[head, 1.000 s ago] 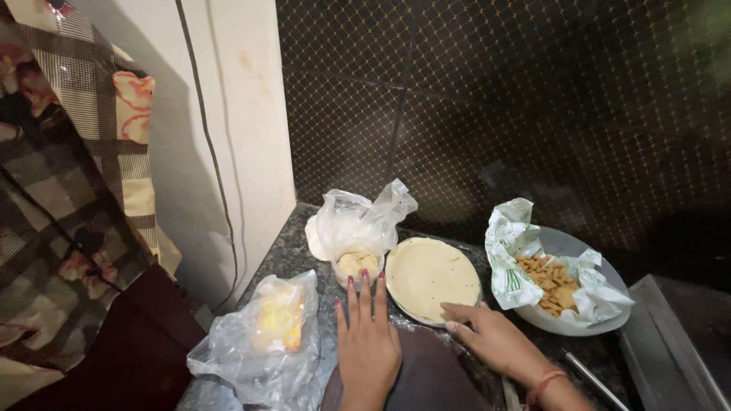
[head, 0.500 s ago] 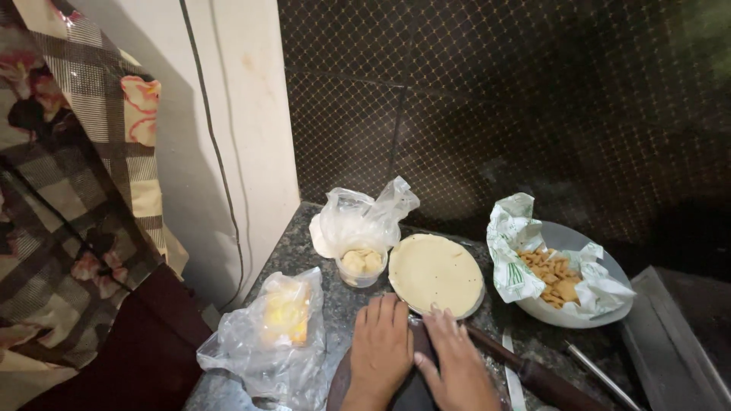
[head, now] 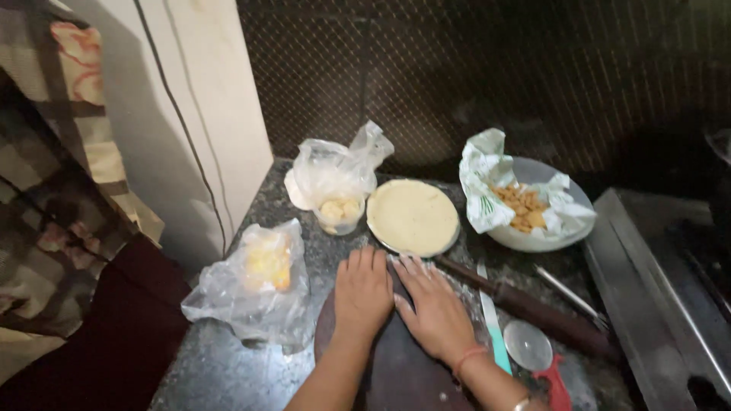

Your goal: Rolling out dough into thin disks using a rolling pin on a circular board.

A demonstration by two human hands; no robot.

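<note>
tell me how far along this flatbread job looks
Done: a stack of flat pale rounds sits on a plate. In hand: left hand and right hand press flat, side by side, on the dark round board; what lies under them is hidden. Left: pale lumps show in the cup inside the clear bag, and the rolling pin lies untouched beside the board.

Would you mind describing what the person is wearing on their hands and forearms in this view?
Both forearms are bare, with no sleeves or gloves in view. The left hand shows no rings or bands. The right hand has a thin orange-red thread around the wrist, and a pale bangle or watch edge sits further up the forearm.
</note>
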